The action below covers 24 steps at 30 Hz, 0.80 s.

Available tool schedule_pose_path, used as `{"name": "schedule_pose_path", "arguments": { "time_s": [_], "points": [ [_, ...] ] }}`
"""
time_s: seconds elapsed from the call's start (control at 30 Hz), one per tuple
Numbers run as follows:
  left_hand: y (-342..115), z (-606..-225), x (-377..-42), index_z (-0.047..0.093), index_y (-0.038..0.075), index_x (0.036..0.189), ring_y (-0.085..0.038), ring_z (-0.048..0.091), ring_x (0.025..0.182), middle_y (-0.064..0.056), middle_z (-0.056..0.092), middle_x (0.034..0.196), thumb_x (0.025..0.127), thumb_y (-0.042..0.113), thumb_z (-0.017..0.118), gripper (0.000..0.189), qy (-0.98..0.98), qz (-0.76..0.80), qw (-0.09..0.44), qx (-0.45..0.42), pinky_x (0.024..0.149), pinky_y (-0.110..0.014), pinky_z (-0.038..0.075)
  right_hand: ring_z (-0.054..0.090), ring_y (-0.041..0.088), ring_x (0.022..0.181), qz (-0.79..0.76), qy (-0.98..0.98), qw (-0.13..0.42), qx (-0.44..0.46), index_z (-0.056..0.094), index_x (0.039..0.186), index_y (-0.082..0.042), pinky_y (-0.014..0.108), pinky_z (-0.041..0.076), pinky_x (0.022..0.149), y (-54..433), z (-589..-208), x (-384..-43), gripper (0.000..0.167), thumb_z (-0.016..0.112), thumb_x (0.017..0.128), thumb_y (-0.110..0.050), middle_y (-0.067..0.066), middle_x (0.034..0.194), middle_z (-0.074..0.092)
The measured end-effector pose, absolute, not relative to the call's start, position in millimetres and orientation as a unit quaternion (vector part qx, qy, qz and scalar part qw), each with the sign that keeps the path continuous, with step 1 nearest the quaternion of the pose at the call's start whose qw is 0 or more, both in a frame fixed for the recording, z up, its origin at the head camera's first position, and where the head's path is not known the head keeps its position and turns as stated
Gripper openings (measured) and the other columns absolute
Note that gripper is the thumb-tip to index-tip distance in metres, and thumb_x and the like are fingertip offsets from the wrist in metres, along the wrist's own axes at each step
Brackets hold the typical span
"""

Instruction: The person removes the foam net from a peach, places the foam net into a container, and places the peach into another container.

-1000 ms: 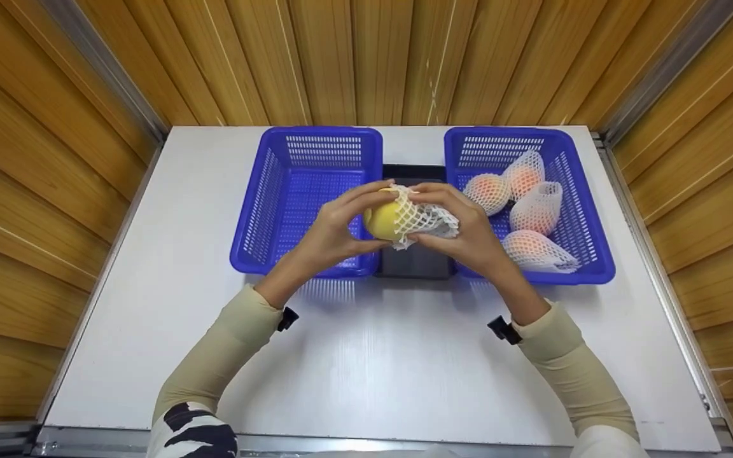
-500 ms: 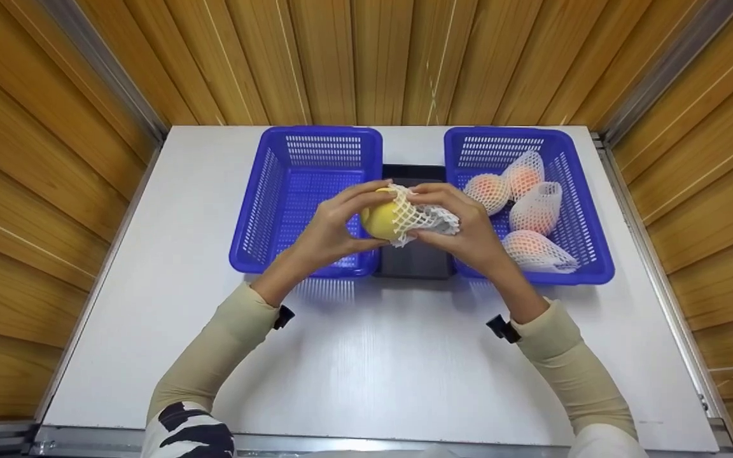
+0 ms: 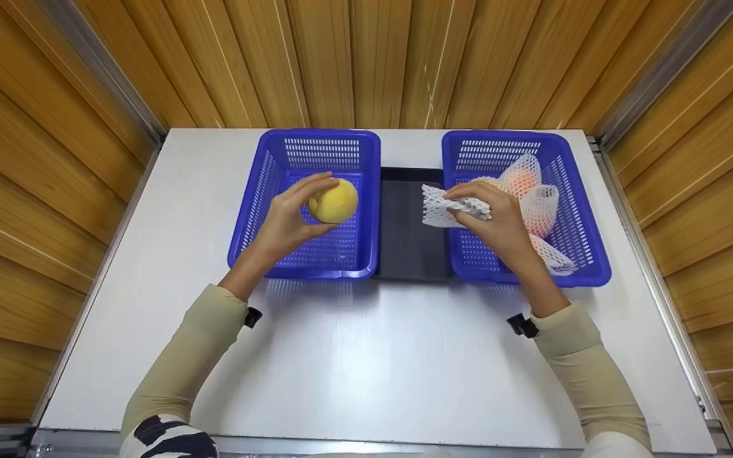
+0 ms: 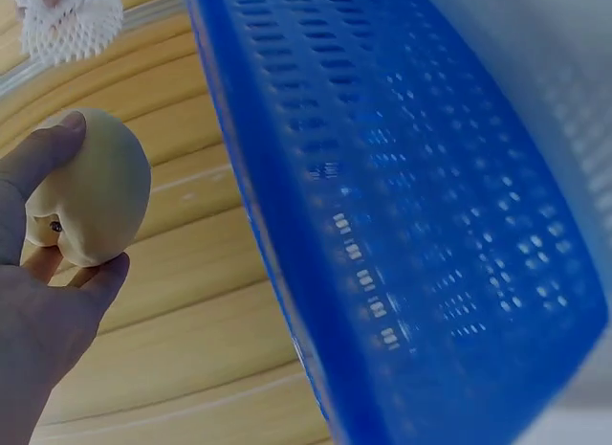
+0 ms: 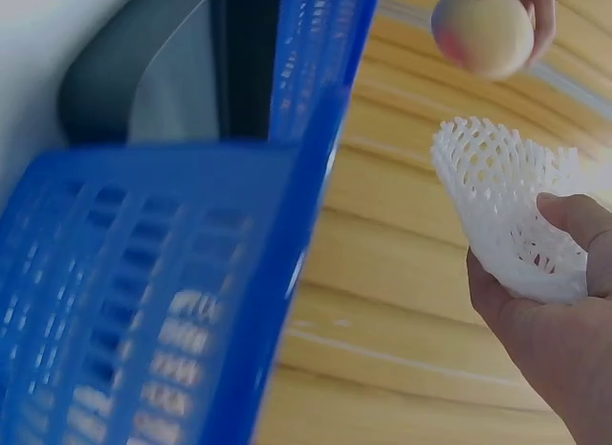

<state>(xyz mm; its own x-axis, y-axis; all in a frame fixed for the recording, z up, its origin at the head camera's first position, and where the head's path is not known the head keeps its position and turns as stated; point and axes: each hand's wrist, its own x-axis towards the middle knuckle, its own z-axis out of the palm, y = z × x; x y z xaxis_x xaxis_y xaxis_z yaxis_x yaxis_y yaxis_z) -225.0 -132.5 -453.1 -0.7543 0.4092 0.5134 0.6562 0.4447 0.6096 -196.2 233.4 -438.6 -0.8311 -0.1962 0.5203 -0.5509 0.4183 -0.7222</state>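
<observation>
My left hand [image 3: 287, 213] grips a bare yellow peach [image 3: 336, 201] over the left blue basket [image 3: 239, 238], thumb below and fingers above. The left wrist view shows the stem hollow of the peach [image 4: 105, 182]; a pink blush is on its side in the right wrist view. My right hand [image 3: 497, 219] pinches an empty white foam net sleeve [image 3: 439, 207] near the inner edge of the right blue basket [image 3: 599, 261]. The sleeve's open mouth points left, away from the palm. Part of the net is hidden behind my fingers.
Several fruits in white foam nets [image 3: 539, 210] lie in the right basket, partly covered by my right hand. A black tray [image 3: 411, 248] sits between the two baskets on the white table [image 3: 366, 356]. Wood-patterned walls [image 3: 373, 63] enclose the back and sides.
The peach has come out of the foam net. My left hand has carried it left over the left basket, while my right hand has moved right with the net.
</observation>
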Motion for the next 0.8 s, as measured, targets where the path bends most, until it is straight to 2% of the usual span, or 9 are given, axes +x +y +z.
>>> {"name": "schedule_pose_path", "arguments": {
  "time_s": [0.3, 0.47, 0.6, 0.8],
  "points": [
    [-153.4, -461.7, -228.1, 0.062, 0.009, 0.137, -0.030, 0.052, 0.137, -0.013, 0.057, 0.145, 0.072, 0.003, 0.091, 0.071, -0.869, -0.390, 0.120, -0.279, 0.113, -0.040, 0.045, 0.064, 0.015, 0.105, 0.464, -0.841, 0.188, 0.204, 0.075, 0.104, 0.003, 0.014, 0.046, 0.097, 238.5, -419.5, -182.9, 0.026, 0.074, 0.081, 0.016, 0.017, 0.106, 0.073],
    [-161.3, -469.2, -226.6, 0.059, 0.008, 0.139, -0.031, 0.051, 0.136, -0.013, 0.056, 0.144, 0.073, 0.004, 0.091, 0.074, -0.885, -0.382, 0.103, -0.244, 0.114, -0.042, 0.043, 0.065, 0.022, 0.105, 0.456, -0.847, 0.186, 0.201, 0.076, 0.104, 0.000, 0.014, 0.045, 0.097, 244.3, -440.8, -196.4, 0.027, 0.076, 0.082, 0.014, 0.013, 0.107, 0.074],
    [-170.3, -474.9, -223.4, 0.059, 0.009, 0.138, -0.032, 0.052, 0.134, -0.013, 0.057, 0.141, 0.073, 0.005, 0.091, 0.073, -0.896, -0.378, 0.098, -0.212, 0.114, -0.047, 0.043, 0.065, 0.019, 0.106, 0.447, -0.851, 0.177, 0.211, 0.077, 0.106, -0.005, 0.015, 0.046, 0.096, 246.6, -453.2, -204.1, 0.026, 0.075, 0.084, 0.009, 0.008, 0.108, 0.074],
    [-181.8, -479.5, -221.3, 0.059, 0.010, 0.139, -0.033, 0.052, 0.132, -0.014, 0.057, 0.139, 0.074, 0.007, 0.091, 0.072, -0.910, -0.359, 0.074, -0.195, 0.112, -0.051, 0.044, 0.066, 0.022, 0.108, 0.438, -0.859, 0.171, 0.205, 0.073, 0.113, -0.003, 0.018, 0.047, 0.095, 245.5, -457.4, -204.2, 0.029, 0.073, 0.086, 0.006, 0.009, 0.112, 0.074]
  ]
}}
